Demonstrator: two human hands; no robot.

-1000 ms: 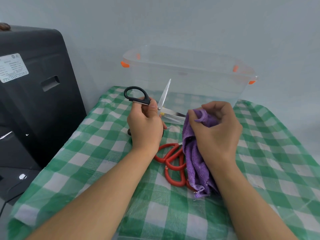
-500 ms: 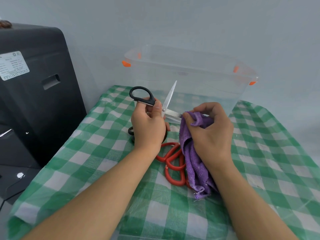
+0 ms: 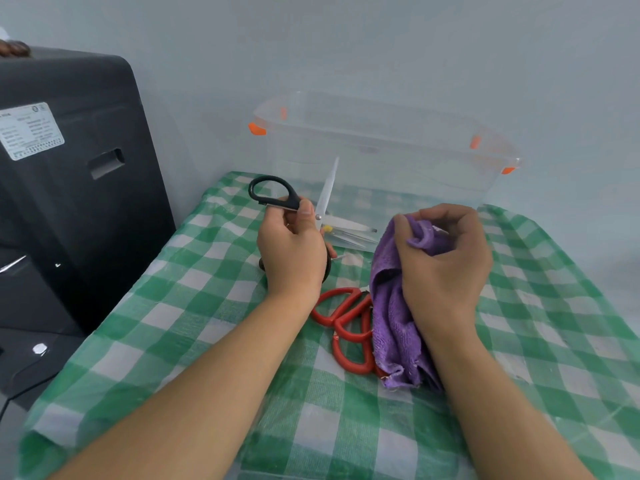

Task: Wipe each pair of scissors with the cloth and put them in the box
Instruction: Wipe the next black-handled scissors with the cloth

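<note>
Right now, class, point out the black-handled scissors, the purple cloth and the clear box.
black-handled scissors point(image 3: 273, 194), head view, upper handle loop.
purple cloth point(image 3: 391, 306), head view, hanging fold.
clear box point(image 3: 381, 168), head view, front wall.

scissors in left fingers point(image 3: 277, 197): black handles, silver blades
cloth in right fingers point(image 3: 394, 306): purple
scissors below fingers point(image 3: 346, 327): red handles
tablecloth point(image 3: 173, 323): green-white check
box point(image 3: 381, 161): clear, orange clips

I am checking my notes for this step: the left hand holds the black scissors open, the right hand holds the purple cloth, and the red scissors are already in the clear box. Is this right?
Not quite. In the head view the red scissors lie on the checked tablecloth, partly under the purple cloth, not in the clear box. The rest holds: the left hand holds the black scissors open, and the right hand holds the cloth.
</note>
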